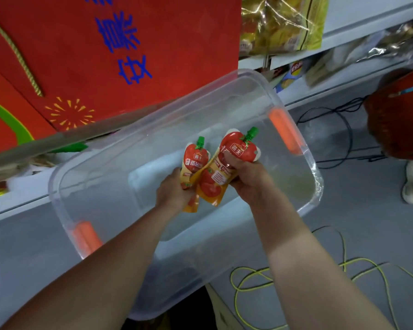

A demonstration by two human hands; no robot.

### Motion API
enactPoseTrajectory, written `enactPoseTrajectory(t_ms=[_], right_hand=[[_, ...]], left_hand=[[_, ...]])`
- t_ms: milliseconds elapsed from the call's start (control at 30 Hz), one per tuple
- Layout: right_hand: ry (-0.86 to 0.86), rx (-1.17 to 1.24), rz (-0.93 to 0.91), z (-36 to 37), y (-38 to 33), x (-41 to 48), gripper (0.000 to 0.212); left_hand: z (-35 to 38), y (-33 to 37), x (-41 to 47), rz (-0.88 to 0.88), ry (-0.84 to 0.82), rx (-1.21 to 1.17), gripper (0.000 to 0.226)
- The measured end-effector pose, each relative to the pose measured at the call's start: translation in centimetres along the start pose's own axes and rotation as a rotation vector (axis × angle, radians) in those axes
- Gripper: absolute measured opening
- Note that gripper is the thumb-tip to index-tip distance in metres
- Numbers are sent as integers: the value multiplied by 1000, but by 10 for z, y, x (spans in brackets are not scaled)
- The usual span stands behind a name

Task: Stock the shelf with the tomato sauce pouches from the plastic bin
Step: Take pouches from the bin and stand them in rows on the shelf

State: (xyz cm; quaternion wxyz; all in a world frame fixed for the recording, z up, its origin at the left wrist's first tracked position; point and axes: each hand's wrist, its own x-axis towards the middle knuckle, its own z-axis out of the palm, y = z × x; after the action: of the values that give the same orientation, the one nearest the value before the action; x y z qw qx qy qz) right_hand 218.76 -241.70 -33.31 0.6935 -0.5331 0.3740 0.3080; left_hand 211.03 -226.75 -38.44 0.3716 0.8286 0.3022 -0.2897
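Both hands are curled closed, each on one pouch, held side by side over the clear bin (293,108), which lies beneath them. The left hand (172,190) wraps the lower half of the left pouch (194,160). The right hand (247,178) grips the right pouch (236,148) mid-body, thumb pressed across its front. The two pouches overlap between the hands.

These look like light, soft film packs of sauce: they should sag and bulge under a squeeze, and the glossy skin may slip. The stiffest parts are likely the green caps (252,133) and the sealed edges, so a hold just below the spout or across the flat sides seems safest. The shelf (22,198) runs beyond the left hand.
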Motion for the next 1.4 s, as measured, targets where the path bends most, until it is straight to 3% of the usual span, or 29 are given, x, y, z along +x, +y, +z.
enactPoseTrajectory(t_ms=[300, 533, 1067, 1333, 1400], right_hand=[[-49, -200, -142, 6, -30, -81, 34], [-72, -269, -287, 67, -43, -189, 9], [-360, -434, -812, 242, -61, -418, 31], [-456, -443, -1093, 335, -129, -515, 3], [-479, -458, -1138, 359, -152, -530, 11]], left_hand=[[-81, -1, -89, 125, -118, -556, 47], [-167, -3, -181, 130, 9, -780, 29], [-408, -56, -349, 626, 254, -803, 25], [-529, -37, -399, 827, 450, -910, 22], [-557, -27, -401, 889, 506, -941, 23]])
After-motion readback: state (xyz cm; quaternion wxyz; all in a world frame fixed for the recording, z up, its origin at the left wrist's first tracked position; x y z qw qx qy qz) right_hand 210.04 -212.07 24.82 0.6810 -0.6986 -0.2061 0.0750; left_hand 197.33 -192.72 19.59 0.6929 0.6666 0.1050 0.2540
